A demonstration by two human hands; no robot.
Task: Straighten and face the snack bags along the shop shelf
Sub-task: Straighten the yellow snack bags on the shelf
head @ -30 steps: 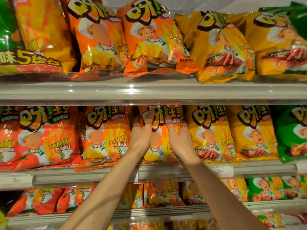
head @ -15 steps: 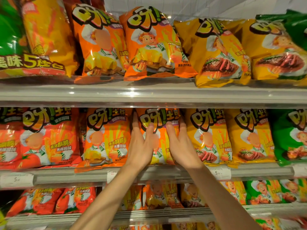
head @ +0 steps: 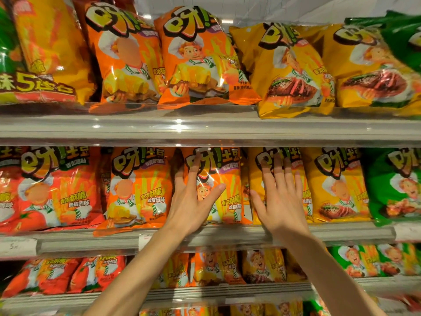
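Snack bags stand in a row on the middle shelf (head: 227, 236). My left hand (head: 191, 201) lies flat with straight fingers on the left half of an orange bag (head: 230, 185) at the centre. My right hand (head: 282, 197) lies flat with spread fingers on the yellow bag (head: 257, 179) just to its right, covering most of that bag. Neither hand grips anything. Another orange bag (head: 139, 188) stands to the left and a second yellow bag (head: 337, 185) to the right.
The top shelf (head: 205, 128) carries larger orange (head: 198, 60) and yellow (head: 289, 71) bags, some leaning over its lip. Red bags (head: 50, 190) sit at the middle shelf's left, a green bag (head: 394, 185) at its right. Lower shelves hold small bags. Price tags (head: 18, 246) line the shelf edge.
My right hand has slid right, off the orange bag onto the yellow bag beside it. My left hand stays flat on the orange bag. The camera has tilted slightly.
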